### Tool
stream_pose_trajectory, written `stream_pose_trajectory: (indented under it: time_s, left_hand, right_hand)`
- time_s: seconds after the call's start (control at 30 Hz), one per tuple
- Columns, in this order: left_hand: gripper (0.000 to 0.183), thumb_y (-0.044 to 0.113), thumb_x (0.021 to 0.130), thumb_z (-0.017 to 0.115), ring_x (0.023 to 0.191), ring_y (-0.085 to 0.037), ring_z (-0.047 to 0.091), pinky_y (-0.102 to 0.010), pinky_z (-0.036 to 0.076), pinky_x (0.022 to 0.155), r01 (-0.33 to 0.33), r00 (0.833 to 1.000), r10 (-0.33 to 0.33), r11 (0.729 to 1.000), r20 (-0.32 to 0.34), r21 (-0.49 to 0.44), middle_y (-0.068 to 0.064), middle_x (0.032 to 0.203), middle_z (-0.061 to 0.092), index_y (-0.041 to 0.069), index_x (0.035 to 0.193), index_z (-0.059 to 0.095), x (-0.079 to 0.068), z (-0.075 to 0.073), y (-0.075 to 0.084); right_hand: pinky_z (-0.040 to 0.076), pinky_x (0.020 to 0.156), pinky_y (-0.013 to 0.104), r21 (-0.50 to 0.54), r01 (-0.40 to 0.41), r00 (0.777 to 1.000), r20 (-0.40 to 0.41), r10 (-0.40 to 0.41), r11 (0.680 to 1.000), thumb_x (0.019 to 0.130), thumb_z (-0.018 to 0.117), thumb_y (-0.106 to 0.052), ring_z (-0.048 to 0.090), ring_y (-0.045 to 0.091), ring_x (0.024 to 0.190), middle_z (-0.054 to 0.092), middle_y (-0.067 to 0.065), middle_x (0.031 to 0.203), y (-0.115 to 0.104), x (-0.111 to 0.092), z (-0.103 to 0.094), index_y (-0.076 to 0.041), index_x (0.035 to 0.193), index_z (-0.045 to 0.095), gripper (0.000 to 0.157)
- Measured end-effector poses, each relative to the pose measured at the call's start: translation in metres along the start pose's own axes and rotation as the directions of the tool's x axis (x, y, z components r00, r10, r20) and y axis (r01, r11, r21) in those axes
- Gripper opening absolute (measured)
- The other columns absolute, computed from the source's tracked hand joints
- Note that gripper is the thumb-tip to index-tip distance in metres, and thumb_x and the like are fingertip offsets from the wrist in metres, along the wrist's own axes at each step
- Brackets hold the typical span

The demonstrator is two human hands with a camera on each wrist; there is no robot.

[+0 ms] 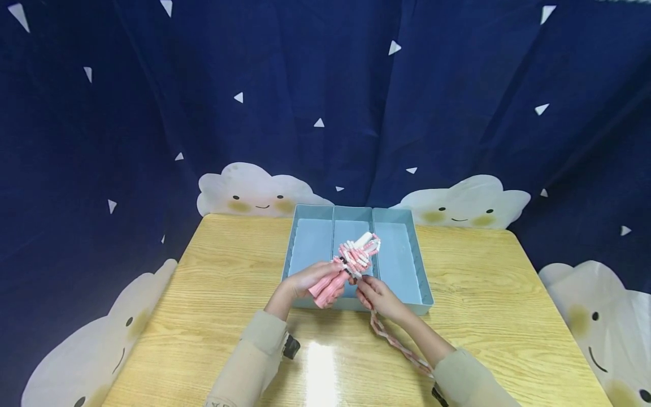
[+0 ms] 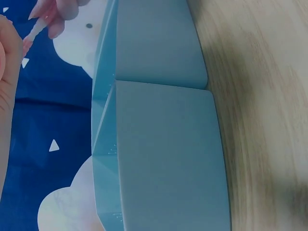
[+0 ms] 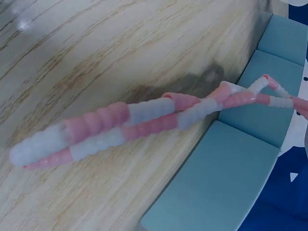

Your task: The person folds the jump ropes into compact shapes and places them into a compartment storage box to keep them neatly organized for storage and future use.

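Observation:
A pink and white beaded jump rope (image 1: pixel 357 255) is bunched up above the blue box in the head view. My left hand (image 1: pixel 311 278) grips it near its two pink handles (image 1: pixel 329 288), which point down toward me. Close beside it, my right hand (image 1: pixel 382 298) pinches the beaded cord just below the bundle. From that hand a doubled length of cord (image 1: pixel 399 346) hangs toward the right forearm. The right wrist view shows this loop of cord (image 3: pixel 149 118) up close, over the table. The left wrist view catches only part of the left hand (image 2: pixel 8 82) at its edge.
A light blue box (image 1: pixel 426 282) with three long compartments stands on the wooden table (image 1: pixel 239 271), beneath both hands. Behind the table hangs a dark blue curtain (image 1: pixel 285 68) with white triangles and smiling clouds.

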State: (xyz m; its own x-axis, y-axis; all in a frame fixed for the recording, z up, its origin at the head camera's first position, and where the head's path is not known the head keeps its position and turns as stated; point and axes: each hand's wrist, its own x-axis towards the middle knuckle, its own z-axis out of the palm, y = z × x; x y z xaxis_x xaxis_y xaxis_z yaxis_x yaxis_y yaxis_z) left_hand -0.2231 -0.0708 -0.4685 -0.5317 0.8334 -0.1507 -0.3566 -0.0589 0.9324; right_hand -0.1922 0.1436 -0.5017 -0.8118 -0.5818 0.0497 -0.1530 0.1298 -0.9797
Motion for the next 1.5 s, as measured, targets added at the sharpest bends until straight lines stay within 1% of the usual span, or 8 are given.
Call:
stream_pose_trajectory:
  time_s: [0.13, 0.37, 0.5, 0.67, 1.0, 1.27, 1.37, 1.5]
  left_hand:
    - [0.045, 0.036, 0.097, 0.034, 0.045, -0.011, 0.047, -0.024, 0.043, 0.041, -0.005, 1.0, 0.005, 1.0, -0.018, -0.01, -0.003, 0.061, 0.051, -0.007, 0.103, 0.046, 0.0, -0.001, -0.001]
    - [0.036, 0.036, 0.096, 0.033, 0.045, -0.012, 0.048, -0.024, 0.043, 0.041, -0.008, 0.999, 0.007, 1.0, -0.048, -0.008, -0.004, 0.06, 0.05, 0.004, 0.093, 0.049, 0.0, -0.002, -0.004]
    - [0.036, 0.037, 0.096, 0.032, 0.045, -0.012, 0.048, -0.024, 0.042, 0.042, -0.003, 0.999, 0.003, 1.0, -0.053, -0.009, -0.004, 0.061, 0.051, 0.005, 0.097, 0.048, 0.0, -0.003, -0.005]
    - [0.037, 0.038, 0.097, 0.032, 0.047, -0.011, 0.049, -0.025, 0.043, 0.043, -0.002, 0.997, 0.001, 1.0, -0.083, -0.004, -0.004, 0.063, 0.053, 0.005, 0.1, 0.049, -0.001, -0.006, -0.006]
    - [0.036, 0.037, 0.097, 0.033, 0.047, -0.01, 0.049, -0.025, 0.043, 0.042, 0.008, 0.996, -0.01, 1.0, -0.092, -0.013, -0.004, 0.063, 0.053, 0.006, 0.094, 0.05, 0.001, -0.008, -0.008]
    - [0.034, 0.032, 0.099, 0.027, 0.048, -0.011, 0.048, -0.024, 0.042, 0.043, 0.007, 0.997, -0.006, 1.0, -0.072, 0.003, -0.004, 0.065, 0.052, 0.007, 0.095, 0.05, -0.001, -0.007, -0.003]
    - [0.034, 0.031, 0.099, 0.027, 0.048, -0.011, 0.049, -0.024, 0.042, 0.043, 0.001, 0.998, 0.0, 1.0, -0.058, 0.017, -0.004, 0.064, 0.052, 0.007, 0.094, 0.05, -0.003, -0.005, 0.0]
    - [0.035, 0.031, 0.099, 0.027, 0.047, -0.011, 0.049, -0.024, 0.043, 0.042, 0.003, 0.998, -0.001, 1.0, -0.058, 0.022, -0.005, 0.064, 0.052, 0.006, 0.095, 0.051, -0.003, -0.004, 0.001]
  right_hand:
    - [0.031, 0.043, 0.02, -0.022, -0.066, 0.998, -0.015, 0.066, 0.998, 0.102, 0.028, -0.017, 0.035, 0.005, 0.049, 0.043, 0.004, 0.063, 0.004, 0.0, -0.001, 0.013, 0.11, 0.045, 0.036]
    - [0.031, 0.041, 0.016, -0.038, -0.14, 0.99, -0.021, 0.139, 0.989, 0.1, 0.033, -0.032, 0.037, 0.003, 0.045, 0.047, -0.003, 0.06, -0.001, -0.001, -0.003, 0.014, 0.116, 0.049, 0.051]
    - [0.031, 0.04, 0.015, -0.013, -0.173, 0.985, -0.028, 0.173, 0.985, 0.099, 0.036, -0.034, 0.039, 0.003, 0.044, 0.049, -0.003, 0.059, -0.004, -0.002, -0.003, 0.012, 0.112, 0.054, 0.051]
    - [0.029, 0.037, 0.019, -0.013, -0.188, 0.982, -0.024, 0.187, 0.982, 0.098, 0.038, -0.033, 0.039, 0.004, 0.042, 0.049, -0.003, 0.056, -0.009, -0.004, -0.004, 0.013, 0.104, 0.057, 0.051]
    - [0.028, 0.037, 0.02, -0.001, -0.241, 0.971, 0.002, 0.241, 0.971, 0.098, 0.039, -0.036, 0.041, 0.005, 0.04, 0.051, -0.001, 0.057, -0.024, -0.008, -0.007, 0.005, 0.095, 0.061, 0.046]
    - [0.03, 0.034, 0.019, -0.04, -0.233, 0.972, 0.019, 0.234, 0.972, 0.1, 0.036, -0.025, 0.04, 0.007, 0.037, 0.05, 0.003, 0.053, -0.034, -0.008, -0.009, 0.004, 0.092, 0.062, 0.04]
    - [0.028, 0.032, 0.022, -0.049, -0.214, 0.976, 0.03, 0.216, 0.976, 0.1, 0.036, -0.022, 0.041, 0.008, 0.037, 0.05, 0.004, 0.053, -0.038, -0.008, -0.01, 0.005, 0.09, 0.061, 0.038]
    - [0.026, 0.029, 0.028, -0.062, -0.197, 0.979, 0.042, 0.199, 0.979, 0.099, 0.038, -0.026, 0.041, 0.008, 0.035, 0.051, 0.003, 0.052, -0.042, -0.009, -0.012, 0.004, 0.089, 0.061, 0.039]
